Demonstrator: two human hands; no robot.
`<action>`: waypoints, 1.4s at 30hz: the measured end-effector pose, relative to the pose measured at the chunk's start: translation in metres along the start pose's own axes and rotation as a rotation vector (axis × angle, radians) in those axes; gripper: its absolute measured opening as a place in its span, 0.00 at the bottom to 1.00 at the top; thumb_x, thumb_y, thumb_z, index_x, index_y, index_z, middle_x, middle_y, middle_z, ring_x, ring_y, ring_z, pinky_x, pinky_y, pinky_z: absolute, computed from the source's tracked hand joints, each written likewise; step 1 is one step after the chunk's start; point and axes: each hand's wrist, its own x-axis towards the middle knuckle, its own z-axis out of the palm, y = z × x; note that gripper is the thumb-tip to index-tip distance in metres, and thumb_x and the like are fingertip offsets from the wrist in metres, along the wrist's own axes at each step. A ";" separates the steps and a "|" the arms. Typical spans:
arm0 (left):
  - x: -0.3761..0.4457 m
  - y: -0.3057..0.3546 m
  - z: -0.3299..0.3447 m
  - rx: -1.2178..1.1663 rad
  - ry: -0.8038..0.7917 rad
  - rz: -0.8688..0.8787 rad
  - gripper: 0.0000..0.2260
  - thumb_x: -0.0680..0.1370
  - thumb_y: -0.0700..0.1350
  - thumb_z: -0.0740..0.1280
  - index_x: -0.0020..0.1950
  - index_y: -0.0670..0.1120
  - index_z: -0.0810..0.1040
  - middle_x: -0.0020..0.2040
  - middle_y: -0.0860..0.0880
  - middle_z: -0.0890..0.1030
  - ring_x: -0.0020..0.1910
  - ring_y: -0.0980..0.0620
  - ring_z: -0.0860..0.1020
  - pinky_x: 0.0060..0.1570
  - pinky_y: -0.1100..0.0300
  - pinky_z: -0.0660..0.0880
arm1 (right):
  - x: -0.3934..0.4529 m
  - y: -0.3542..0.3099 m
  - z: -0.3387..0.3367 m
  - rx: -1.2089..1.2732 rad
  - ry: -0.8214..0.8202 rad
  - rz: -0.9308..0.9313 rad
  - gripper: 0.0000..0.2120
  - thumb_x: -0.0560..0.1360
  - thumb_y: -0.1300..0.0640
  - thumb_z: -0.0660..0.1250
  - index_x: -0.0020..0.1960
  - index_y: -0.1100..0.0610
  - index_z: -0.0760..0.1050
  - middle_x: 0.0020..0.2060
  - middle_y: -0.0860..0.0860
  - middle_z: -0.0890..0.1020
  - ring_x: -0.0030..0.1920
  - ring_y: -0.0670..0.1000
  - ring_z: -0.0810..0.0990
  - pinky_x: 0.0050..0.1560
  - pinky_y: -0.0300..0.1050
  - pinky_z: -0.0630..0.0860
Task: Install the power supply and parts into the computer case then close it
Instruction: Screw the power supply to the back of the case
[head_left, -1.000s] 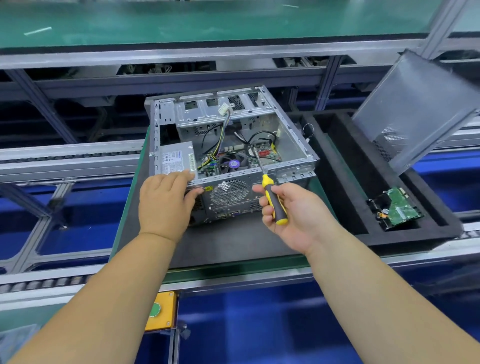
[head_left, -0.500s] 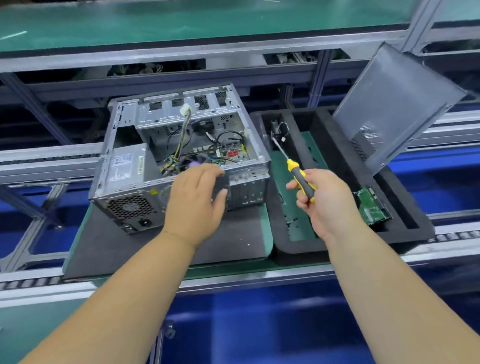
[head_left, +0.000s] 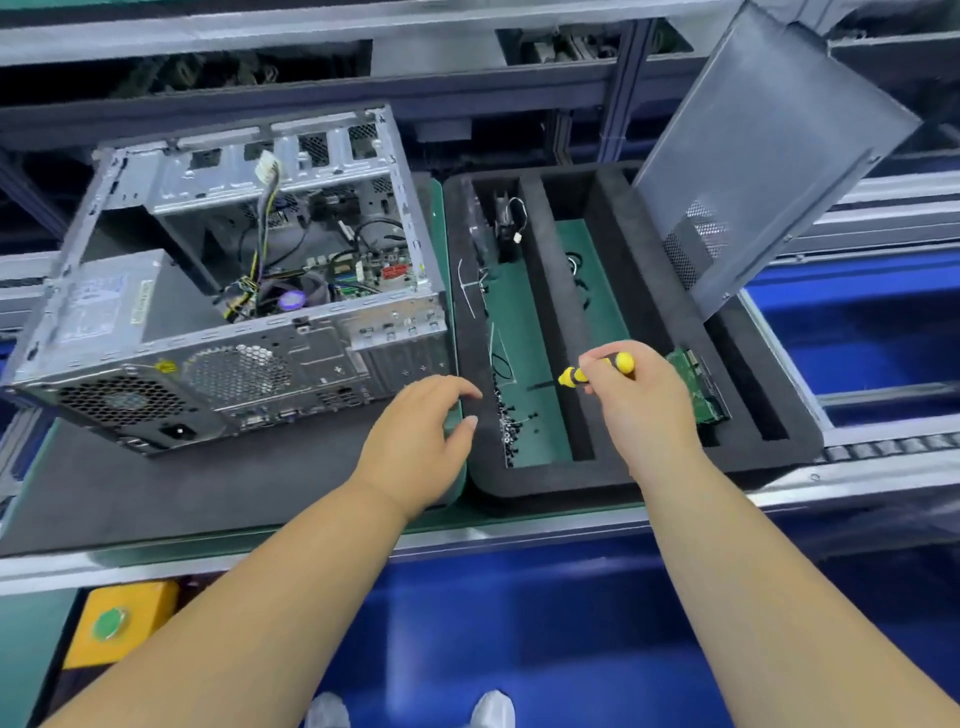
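Premises: an electronics assembly line in a factory. The workstation sits on a roller conveyor (head_left: 893, 447) with aluminium side rails, and a second green-surfaced level (head_left: 156, 10) runs above on a framework of extruded aluminium posts (head_left: 615, 88). An open computer case (head_left: 234, 291) rests on a dark mat over a green pallet (head_left: 439, 218). Beside it, touching the pallet's right edge, lies a black foam tray (head_left: 540, 483) cut into long compartments holding loose screws (head_left: 511, 421) and a circuit board (head_left: 698, 384). A yellow box with a green push button (head_left: 111, 621) is mounted below the near-left edge of the line. Blue flooring shows beneath.
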 end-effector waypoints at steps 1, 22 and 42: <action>0.000 -0.001 0.005 -0.031 -0.006 -0.036 0.10 0.78 0.46 0.65 0.59 0.54 0.75 0.56 0.58 0.76 0.58 0.55 0.73 0.61 0.57 0.71 | 0.003 0.007 0.001 -0.057 -0.018 -0.003 0.04 0.72 0.44 0.64 0.42 0.40 0.77 0.37 0.41 0.82 0.36 0.41 0.77 0.33 0.42 0.67; 0.003 -0.017 0.024 -0.240 0.054 -0.240 0.09 0.76 0.43 0.67 0.51 0.58 0.77 0.49 0.63 0.77 0.52 0.62 0.75 0.51 0.72 0.69 | 0.022 0.056 0.044 -0.501 -0.216 -0.084 0.06 0.77 0.42 0.64 0.49 0.43 0.76 0.40 0.44 0.80 0.44 0.51 0.78 0.44 0.49 0.78; 0.033 0.041 0.024 -0.972 -0.134 -0.761 0.08 0.82 0.44 0.61 0.57 0.45 0.78 0.45 0.44 0.85 0.41 0.52 0.83 0.37 0.64 0.78 | 0.008 -0.014 -0.035 0.110 -0.031 -0.007 0.05 0.72 0.46 0.66 0.41 0.44 0.80 0.34 0.45 0.84 0.35 0.52 0.78 0.37 0.49 0.73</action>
